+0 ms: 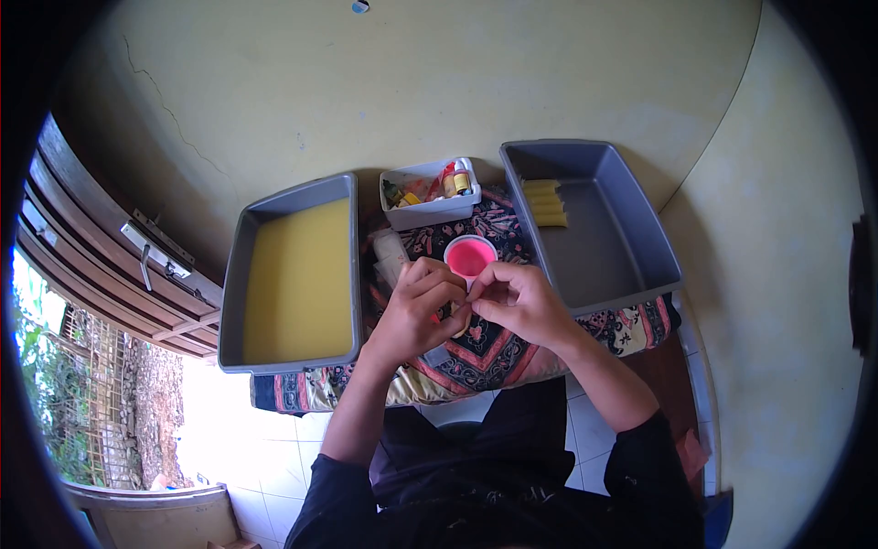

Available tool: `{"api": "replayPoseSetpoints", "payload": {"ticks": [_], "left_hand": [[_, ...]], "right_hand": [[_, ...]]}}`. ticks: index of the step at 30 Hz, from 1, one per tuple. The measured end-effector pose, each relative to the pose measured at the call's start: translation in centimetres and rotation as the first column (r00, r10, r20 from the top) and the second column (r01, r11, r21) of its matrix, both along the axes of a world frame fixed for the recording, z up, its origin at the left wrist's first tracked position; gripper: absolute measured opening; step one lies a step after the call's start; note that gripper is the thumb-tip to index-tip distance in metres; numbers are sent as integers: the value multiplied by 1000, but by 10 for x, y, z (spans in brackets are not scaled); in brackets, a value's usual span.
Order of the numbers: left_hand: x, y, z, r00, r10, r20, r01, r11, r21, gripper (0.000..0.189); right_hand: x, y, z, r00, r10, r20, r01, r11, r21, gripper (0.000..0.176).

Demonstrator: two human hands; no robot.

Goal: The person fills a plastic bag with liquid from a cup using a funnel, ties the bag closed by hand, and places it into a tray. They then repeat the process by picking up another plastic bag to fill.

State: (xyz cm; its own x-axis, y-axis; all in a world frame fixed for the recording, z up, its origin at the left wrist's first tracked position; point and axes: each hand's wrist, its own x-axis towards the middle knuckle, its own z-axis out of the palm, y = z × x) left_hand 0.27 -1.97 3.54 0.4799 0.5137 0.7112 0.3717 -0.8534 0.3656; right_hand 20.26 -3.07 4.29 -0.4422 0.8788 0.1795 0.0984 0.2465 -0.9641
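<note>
My left hand (421, 311) and my right hand (514, 304) meet over the middle of the cloth-covered table, fingertips pinched close together. Whatever is between them is too small and covered by the fingers to name; a pale yellowish edge shows just below. Right behind the fingertips stands a round tub (471, 256) with a white rim and bright pink inside. Beyond my left hand lies a whitish, translucent wrapped item (390, 253), partly hidden.
At left is a grey tray (358, 274) holding a flat yellow surface. The right grey tray (594, 265) has several yellow rolls (545, 203) in its far left corner. A white box (430, 216) with small bottles sits behind. A wooden door (119, 247) stands left; walls enclose back and right.
</note>
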Motion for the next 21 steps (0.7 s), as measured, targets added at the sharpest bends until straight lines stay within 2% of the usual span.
{"api": "replayPoseSetpoints", "payload": {"ticks": [4, 6, 7, 9, 10, 12, 13, 15, 17, 18, 21], "left_hand": [[0, -1, -2, 994, -99, -51, 97, 994, -47, 23], [0, -1, -2, 992, -113, -48, 110, 992, -56, 24], [0, -1, -2, 991, -127, -45, 124, 990, -61, 24], [-2, 3, -4, 987, -158, -38, 156, 985, -70, 24], [-3, 5, -4, 982, -188, -30, 185, 979, -80, 23], [-6, 7, 0, 979, -203, -23, 201, 975, -92, 21], [-6, 7, 3, 974, -225, -16, 222, 969, -105, 20], [-7, 7, 11, 970, -244, 9, 243, 962, -122, 19], [-8, 4, 19, 966, -258, 35, 260, 955, -139, 19], [-8, 2, 23, 974, -228, 6, 227, 968, -110, 19], [-6, -4, 31, 983, -175, -53, 171, 983, -62, 19]], "right_hand": [[-1, 4, 1, 999, -18, -39, 21, 996, 87, 17], [4, 9, 6, 980, 83, 179, -77, 996, -38, 21], [5, 9, 10, 980, 81, 179, -76, 996, -37, 21], [5, 10, 16, 939, 271, 211, -204, 934, -292, 29], [6, 10, 15, 938, 274, 212, -207, 934, -291, 29], [8, 11, 12, 933, 349, 85, -316, 909, -272, 35], [7, 9, 12, 933, 349, 84, -315, 909, -273, 35], [4, 2, 16, 944, 301, -134, -328, 896, -299, 34], [3, -6, 24, 950, 254, -182, -302, 895, -327, 36], [3, -10, 26, 952, 202, -228, -275, 892, -358, 40], [6, -16, 24, 940, 140, -312, -273, 857, -437, 37]]}}
